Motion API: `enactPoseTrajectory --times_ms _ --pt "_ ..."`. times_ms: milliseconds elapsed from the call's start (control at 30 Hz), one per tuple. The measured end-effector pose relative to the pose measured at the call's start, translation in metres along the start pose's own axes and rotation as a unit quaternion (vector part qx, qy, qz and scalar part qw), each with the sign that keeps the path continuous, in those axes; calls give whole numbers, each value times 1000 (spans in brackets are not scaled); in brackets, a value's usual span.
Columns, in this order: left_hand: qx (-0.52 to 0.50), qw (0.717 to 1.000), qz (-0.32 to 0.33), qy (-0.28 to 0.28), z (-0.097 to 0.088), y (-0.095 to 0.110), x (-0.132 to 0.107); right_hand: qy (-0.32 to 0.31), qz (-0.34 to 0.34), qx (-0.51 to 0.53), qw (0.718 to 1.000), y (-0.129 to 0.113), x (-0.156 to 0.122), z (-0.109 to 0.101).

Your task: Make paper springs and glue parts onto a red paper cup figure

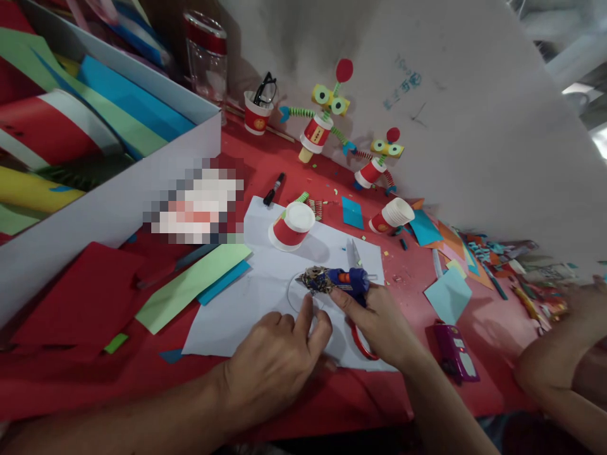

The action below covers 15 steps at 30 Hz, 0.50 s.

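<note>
My right hand is closed round a blue hot glue gun, whose nozzle end is covered in dark, mottled residue and points left. A clear glue stick sticks out of its back. My left hand lies low over the white paper, index finger stretched toward the nozzle, thumb apart from it. I see nothing held in it. A thin curved line shows on the paper beside the nozzle. Under my right hand are red-handled scissors, partly hidden. A red and white paper cup stands upside down on the paper.
Two paper-cup robot figures stand by the wall. A white box of coloured paper is at left. Nearby are a marker, stacked cups, a glass bottle and a purple device. Another person's arm rests at right.
</note>
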<state>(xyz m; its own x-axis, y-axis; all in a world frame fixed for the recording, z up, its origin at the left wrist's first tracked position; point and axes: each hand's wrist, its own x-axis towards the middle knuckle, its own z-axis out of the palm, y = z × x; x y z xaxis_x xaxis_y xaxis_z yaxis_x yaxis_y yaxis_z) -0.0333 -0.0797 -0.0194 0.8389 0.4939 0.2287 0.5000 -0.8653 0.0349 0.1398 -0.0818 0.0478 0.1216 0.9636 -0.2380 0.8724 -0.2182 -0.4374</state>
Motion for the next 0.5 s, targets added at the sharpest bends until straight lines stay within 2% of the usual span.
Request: enactPoseTrajectory --times_ms 167,500 --pt "-13 1000 -11 -11 2 -1 2 -29 4 23 999 -2 3 -2" --pt "-35 997 -13 -66 -2 -4 6 -27 -2 9 1000 -7 8 -5"
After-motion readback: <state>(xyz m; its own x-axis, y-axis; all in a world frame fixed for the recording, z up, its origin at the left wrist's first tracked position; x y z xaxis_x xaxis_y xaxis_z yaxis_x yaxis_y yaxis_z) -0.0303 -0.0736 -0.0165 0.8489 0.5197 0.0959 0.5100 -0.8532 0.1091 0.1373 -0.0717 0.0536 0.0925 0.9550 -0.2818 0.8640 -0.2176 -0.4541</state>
